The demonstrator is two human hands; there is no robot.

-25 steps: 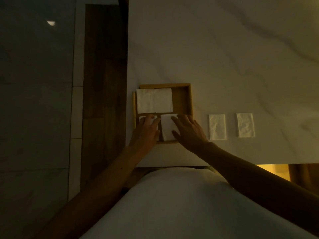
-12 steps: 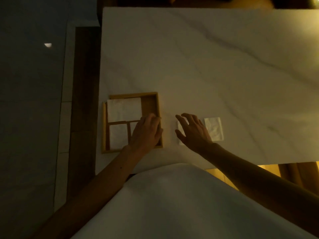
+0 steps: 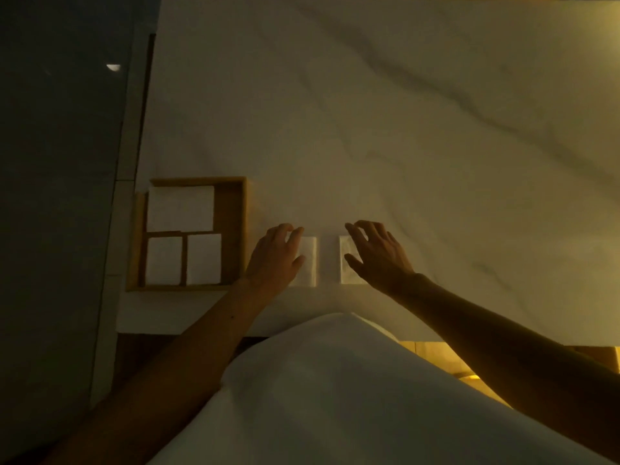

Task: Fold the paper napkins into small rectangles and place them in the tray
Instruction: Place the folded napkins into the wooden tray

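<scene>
A wooden tray point(image 3: 235, 229) lies at the table's front left. It holds a wide folded napkin point(image 3: 181, 208) in its far section and two small folded napkins point(image 3: 163, 260) point(image 3: 203, 258) in the near ones. Right of the tray, two folded white napkins lie side by side on the table. My left hand point(image 3: 275, 256) hovers with spread fingers over the left napkin point(image 3: 309, 260), covering most of it. My right hand point(image 3: 377, 255) is open over the right napkin point(image 3: 345, 260). Neither hand grips anything.
The white marble table point(image 3: 402, 129) stretches far and right. Its left edge runs just beside the tray, with dark floor point(image 3: 60, 196) beyond. My white-clothed torso point(image 3: 318, 397) fills the near foreground at the table's front edge.
My left hand has left the tray and moved right onto the nearer loose napkin. My right hand shifted right over the other one. The view has also panned right.
</scene>
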